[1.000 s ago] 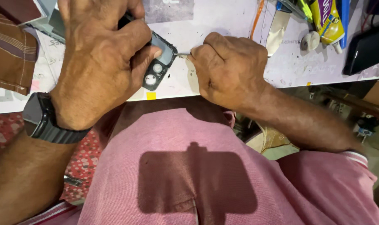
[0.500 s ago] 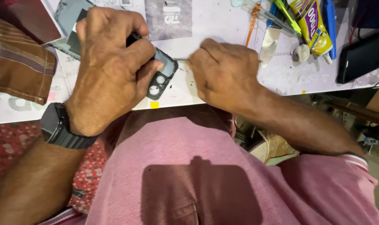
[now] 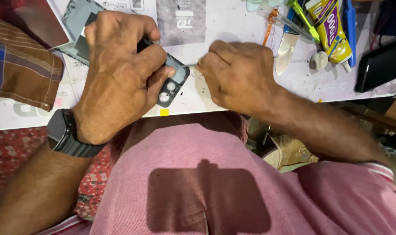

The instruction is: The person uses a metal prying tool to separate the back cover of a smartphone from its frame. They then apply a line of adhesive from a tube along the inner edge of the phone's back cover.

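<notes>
My left hand [image 3: 119, 78] grips a dark phone [image 3: 174, 82] at the near edge of the white worktable [image 3: 232, 21]. Its camera end with two round lenses sticks out below my fingers. My right hand [image 3: 237, 74] is closed around a thin metal tool [image 3: 192, 66], and the tool's tip touches the phone's upper edge beside the camera. Most of the phone is hidden under my left hand, and nearly all of the tool under my right. A black watch [image 3: 67, 135] sits on my left wrist.
A grey phone panel [image 3: 78, 19] lies behind my left hand. A checked cloth [image 3: 23, 74] lies at the left. At the back right are a yellow glue tube [image 3: 330, 26], blue and green tools [image 3: 350, 21], a metal blade [image 3: 287, 48] and a black device [image 3: 378, 65].
Both hands and the phone sit slightly farther from my body than a second ago. The grip on the phone and the tool is the same.
</notes>
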